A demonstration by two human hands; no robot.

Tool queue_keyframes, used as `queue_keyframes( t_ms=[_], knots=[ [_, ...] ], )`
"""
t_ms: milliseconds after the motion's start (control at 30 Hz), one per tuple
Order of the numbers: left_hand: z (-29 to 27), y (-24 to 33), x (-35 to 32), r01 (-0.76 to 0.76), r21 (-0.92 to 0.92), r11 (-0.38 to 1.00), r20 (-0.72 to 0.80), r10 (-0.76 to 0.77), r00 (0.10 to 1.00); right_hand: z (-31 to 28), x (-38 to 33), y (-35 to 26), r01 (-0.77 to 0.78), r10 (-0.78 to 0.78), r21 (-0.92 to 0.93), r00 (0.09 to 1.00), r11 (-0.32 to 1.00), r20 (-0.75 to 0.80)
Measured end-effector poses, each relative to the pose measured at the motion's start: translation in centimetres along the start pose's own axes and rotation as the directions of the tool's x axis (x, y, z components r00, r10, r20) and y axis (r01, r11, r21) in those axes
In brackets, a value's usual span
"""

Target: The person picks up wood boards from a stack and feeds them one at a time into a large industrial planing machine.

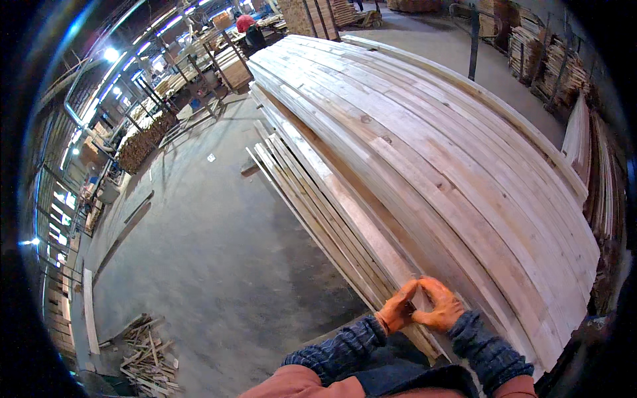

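My left hand (pixel 396 309) and my right hand (pixel 440 306), both in orange gloves, meet over the near part of a long pale board (pixel 358 215). Their fingers are closed, with the tips touching or nearly so, and the curled hands leave a small gap between them. Anything pinched there is too small or hidden to make out. That board runs along the left side of a broad stack of planks (pixel 458 172), lower than its top layer. Just left of it lie several narrow strips (pixel 312 209), parallel to the board.
Concrete floor (pixel 219 245) stretches to the left. A heap of scrap sticks (pixel 149 358) lies at the lower left, near a loose plank (pixel 90 312). Upright metal posts (pixel 474 43) and more lumber (pixel 547 66) stand at the right. A person in red (pixel 246 24) is far off.
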State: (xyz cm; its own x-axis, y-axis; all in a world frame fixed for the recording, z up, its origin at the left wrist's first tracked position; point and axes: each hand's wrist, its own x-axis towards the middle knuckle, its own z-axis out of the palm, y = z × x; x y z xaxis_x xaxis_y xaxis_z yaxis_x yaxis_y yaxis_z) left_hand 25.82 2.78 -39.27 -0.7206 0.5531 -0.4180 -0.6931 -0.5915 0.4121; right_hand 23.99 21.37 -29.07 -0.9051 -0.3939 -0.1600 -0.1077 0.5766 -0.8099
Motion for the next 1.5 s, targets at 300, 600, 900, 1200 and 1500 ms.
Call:
queue_keyframes(
  t_ms=[300,600,900,1200,1500],
  knots=[
    [0.7,-3.1,-2.2,0.338,0.172,0.925,0.232,-0.371,0.899,2.0,13.0,1.4,-0.331,0.073,0.529,0.890,0.781,0.450],
    [-2.9,11.3,3.9,-0.032,0.028,0.999,-0.132,0.035,0.991,-1.4,-5.1,6.3,-0.277,0.215,0.258,0.946,0.926,0.242],
    [-6.9,19.2,14.2,-0.253,0.028,0.967,-0.367,0.245,0.897,-5.5,-15.9,6.9,-0.462,0.509,-0.299,0.855,0.835,0.098],
    [-1.7,10.7,5.0,-0.140,0.039,0.989,-0.208,0.145,0.967,-4.9,-28.7,10.0,-0.395,0.393,-0.441,0.914,0.806,-0.101],
    [0.5,-0.2,2.8,-0.098,0.057,0.994,-0.193,0.107,0.975,-7.2,-44.3,16.6,-0.318,0.145,-0.621,0.939,0.717,-0.313]
  ],
)
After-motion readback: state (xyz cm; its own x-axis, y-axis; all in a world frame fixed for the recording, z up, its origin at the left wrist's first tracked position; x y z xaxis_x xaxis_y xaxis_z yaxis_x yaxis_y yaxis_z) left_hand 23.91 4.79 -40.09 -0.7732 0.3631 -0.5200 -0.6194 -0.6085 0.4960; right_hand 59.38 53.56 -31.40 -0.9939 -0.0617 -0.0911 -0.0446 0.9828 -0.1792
